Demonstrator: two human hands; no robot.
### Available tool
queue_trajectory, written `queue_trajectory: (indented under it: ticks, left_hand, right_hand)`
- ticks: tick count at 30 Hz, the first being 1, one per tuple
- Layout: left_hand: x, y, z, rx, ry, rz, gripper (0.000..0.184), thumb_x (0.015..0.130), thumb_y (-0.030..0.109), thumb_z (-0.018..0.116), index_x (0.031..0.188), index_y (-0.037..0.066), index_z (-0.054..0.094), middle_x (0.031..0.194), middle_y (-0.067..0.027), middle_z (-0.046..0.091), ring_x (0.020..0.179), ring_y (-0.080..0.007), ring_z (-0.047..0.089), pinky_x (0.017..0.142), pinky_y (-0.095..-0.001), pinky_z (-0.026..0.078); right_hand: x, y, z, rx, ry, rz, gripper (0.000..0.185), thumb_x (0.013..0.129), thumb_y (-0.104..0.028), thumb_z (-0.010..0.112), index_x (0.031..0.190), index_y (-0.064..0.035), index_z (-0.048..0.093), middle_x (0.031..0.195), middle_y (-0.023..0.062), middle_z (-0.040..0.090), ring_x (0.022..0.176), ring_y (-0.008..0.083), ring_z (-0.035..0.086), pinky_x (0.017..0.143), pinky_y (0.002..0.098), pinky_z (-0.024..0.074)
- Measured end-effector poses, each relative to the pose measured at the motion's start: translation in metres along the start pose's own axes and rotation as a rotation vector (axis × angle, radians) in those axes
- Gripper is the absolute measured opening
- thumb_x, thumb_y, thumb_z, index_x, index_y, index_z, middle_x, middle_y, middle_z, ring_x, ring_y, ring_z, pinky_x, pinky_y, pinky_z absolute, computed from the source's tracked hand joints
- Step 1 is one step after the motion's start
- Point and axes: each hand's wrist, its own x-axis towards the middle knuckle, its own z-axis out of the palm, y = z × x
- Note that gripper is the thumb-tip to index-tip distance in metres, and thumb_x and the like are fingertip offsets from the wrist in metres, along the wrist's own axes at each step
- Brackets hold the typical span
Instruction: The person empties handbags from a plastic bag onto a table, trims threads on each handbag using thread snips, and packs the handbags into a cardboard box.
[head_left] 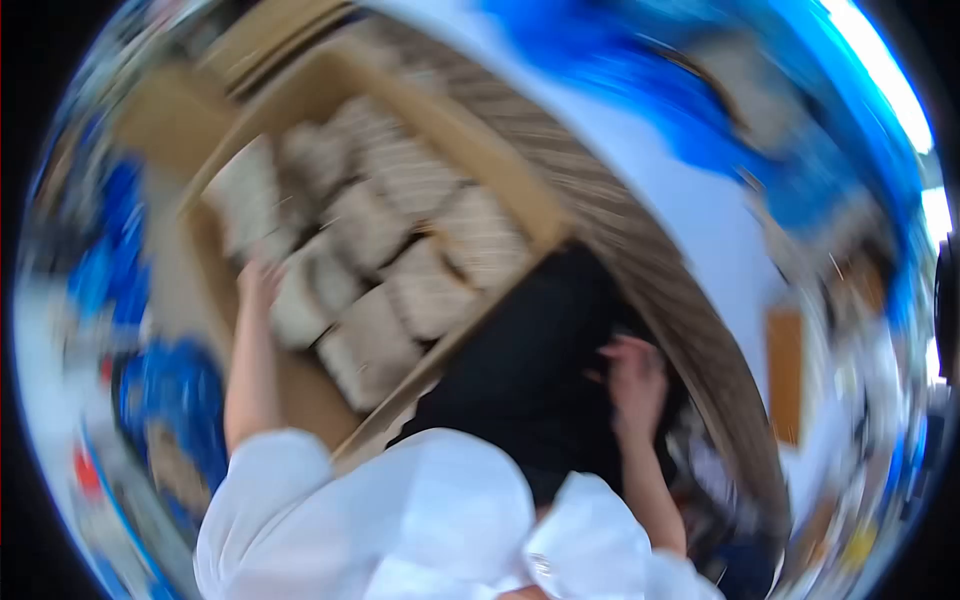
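A large cardboard box [490, 150] stands open in front of me, holding several pale beige bundles [372, 228] packed side by side in rows. My left hand [262, 283] reaches over the box's near-left part. Its blurred fingers meet the lower end of a pale bundle [245, 195] that leans near the left wall. Whether they grip it cannot be made out. Over my dark trousers, outside the box, my right hand [636, 378] hangs with its fingers loosely bent and apart, nothing in it. The frame is smeared by motion, so the bundles' material is unclear.
A brown, ribbed curved surface [600, 205] runs along the right of the box. Beyond it lies a white surface [690, 215], with blue material [600, 60] further back. Cardboard flaps [175, 115] stick out at upper left, and blue plastic [170, 395] lies at lower left.
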Motion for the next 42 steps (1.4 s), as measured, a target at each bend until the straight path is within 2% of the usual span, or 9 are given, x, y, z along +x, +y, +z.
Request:
queue_trajectory:
  ticks: [2,5,9,10,12,19,23,31,42]
  left_hand:
    - [0.027,-0.023,0.032,0.094,-0.252,0.261,0.069,0.095,0.041,0.056,0.143,-0.002,0.031,0.137,-0.0166,0.049,0.119,-0.0312,0.055,0.097,-0.0403,0.046]
    - [-0.065,-0.033,0.176,0.191,-0.506,0.541,0.03,0.101,0.021,0.048,0.124,0.004,0.053,0.112,-0.0098,0.061,0.1,-0.0196,0.062,0.087,-0.0328,0.051]
    - [-0.325,-0.041,0.305,0.284,-1.089,0.846,0.018,0.095,0.008,0.057,0.11,0.001,0.063,0.104,-0.0082,0.064,0.094,-0.0176,0.062,0.083,-0.0289,0.05]
    - [-0.372,-0.043,0.33,0.288,-1.268,1.165,0.02,0.091,0.007,0.06,0.11,0.001,0.063,0.105,-0.0102,0.064,0.096,-0.0193,0.061,0.083,-0.0297,0.049]
    - [-0.452,-0.035,0.364,0.303,-1.42,1.135,0.026,0.09,0.012,0.062,0.114,0.0,0.06,0.106,-0.0115,0.063,0.096,-0.0222,0.061,0.083,-0.0298,0.048]
    - [-0.564,-0.047,0.471,0.811,-1.588,0.547,0.05,0.082,0.015,0.072,0.124,-0.001,0.05,0.113,-0.0113,0.061,0.101,-0.0205,0.06,0.089,-0.0305,0.047]
    - [-0.537,-0.059,0.451,0.321,-1.801,0.311,0.052,0.079,0.006,0.073,0.125,0.001,0.05,0.113,-0.0095,0.062,0.101,-0.0182,0.06,0.091,-0.0299,0.046]
    - [-0.488,-0.038,0.397,0.167,-1.756,0.285,0.047,0.078,-0.005,0.07,0.121,0.001,0.052,0.106,-0.0051,0.064,0.096,-0.0133,0.061,0.087,-0.0269,0.048]
    - [-0.413,-0.024,0.331,-0.009,-1.46,0.6,0.028,0.081,0.006,0.073,0.107,0.003,0.063,0.099,-0.0028,0.063,0.095,-0.0101,0.058,0.084,-0.0275,0.047]
  right_hand:
    - [-0.016,0.003,0.005,0.228,-0.103,0.115,0.024,0.097,-0.023,0.053,0.103,-0.0026,0.064,0.086,0.005,0.068,0.079,0.0127,0.062,0.074,0.026,0.0503]
    - [-0.039,0.019,0.016,0.323,-0.228,0.269,0.024,0.098,-0.022,0.053,0.104,-0.001,0.063,0.083,0.0066,0.066,0.082,0.0151,0.065,0.081,0.0288,0.049]
    - [-0.05,0.017,0.018,0.206,-0.312,0.131,0.024,0.097,-0.023,0.054,0.103,-0.0015,0.063,0.08,0.005,0.065,0.071,0.0137,0.063,0.072,0.0281,0.0504]
    - [-0.051,0.018,0.01,0.224,-0.337,0.207,0.024,0.097,-0.023,0.054,0.103,-0.0016,0.063,0.081,0.0048,0.065,0.066,0.0133,0.061,0.068,0.0281,0.0501]
    - [-0.05,0.01,0.0,0.258,-0.39,0.373,0.024,0.097,-0.023,0.053,0.103,-0.0018,0.062,0.081,0.0044,0.066,0.058,0.0126,0.058,0.06,0.028,0.0494]
    - [-0.057,0.028,-0.013,0.372,-0.363,0.242,0.022,0.096,-0.023,0.055,0.102,-0.0029,0.062,0.08,0.0057,0.067,0.053,0.0132,0.056,0.055,0.029,0.0483]
    - [-0.059,0.047,-0.004,0.312,-0.401,0.015,0.022,0.096,-0.023,0.055,0.1,-0.0026,0.062,0.078,0.0075,0.067,0.062,0.0162,0.061,0.063,0.0313,0.0504]
    - [-0.055,0.035,-0.005,0.188,-0.578,-0.03,0.021,0.095,-0.022,0.056,0.095,-0.0011,0.062,0.078,0.0102,0.067,0.073,0.0199,0.066,0.072,0.0329,0.0508]
    - [-0.052,0.04,0.005,0.173,-0.587,-0.058,0.018,0.095,-0.017,0.057,0.097,0.0001,0.063,0.075,0.0049,0.066,0.068,0.0116,0.061,0.065,0.0259,0.0471]
